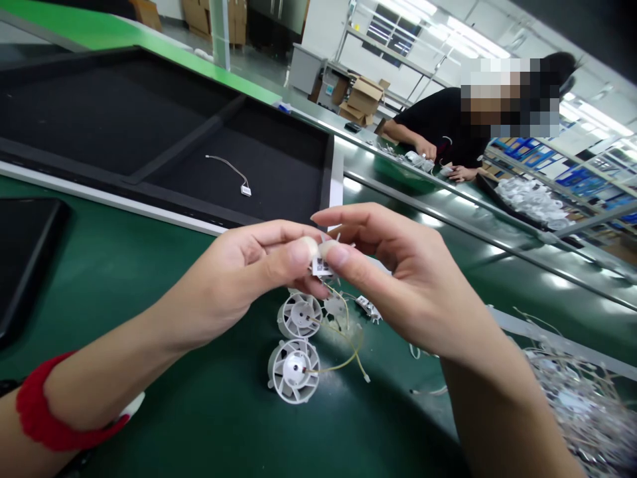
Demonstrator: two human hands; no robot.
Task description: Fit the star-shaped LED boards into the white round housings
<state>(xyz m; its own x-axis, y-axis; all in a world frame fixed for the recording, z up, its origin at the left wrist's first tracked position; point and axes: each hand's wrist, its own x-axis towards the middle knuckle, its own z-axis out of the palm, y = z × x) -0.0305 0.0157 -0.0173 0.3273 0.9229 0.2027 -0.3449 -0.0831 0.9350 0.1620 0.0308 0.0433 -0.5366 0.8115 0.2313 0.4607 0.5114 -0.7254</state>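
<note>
Between both hands, above the green table [209, 411], is a small white part with a printed code label [321, 267]. My left hand [233, 285] pinches its left side with the thumb on top. From the right, my right hand [403, 272] presses its thumb on the same part, fingers curled behind. The part's far side is hidden by my fingers. Below the hands stand two round white fan housings [294, 372] with thin yellowish wires; a connector [367, 378] ends one wire. Another white labelled piece [368, 307] lies partly behind my right hand.
A black-lined tray [279, 166] holds one cable with a white tag [245, 190]. A black flat object [30, 259] lies at left. Tangled wires [572, 398] heap at right. Across the line, a person [428, 116] handles parts near a white pile [530, 199].
</note>
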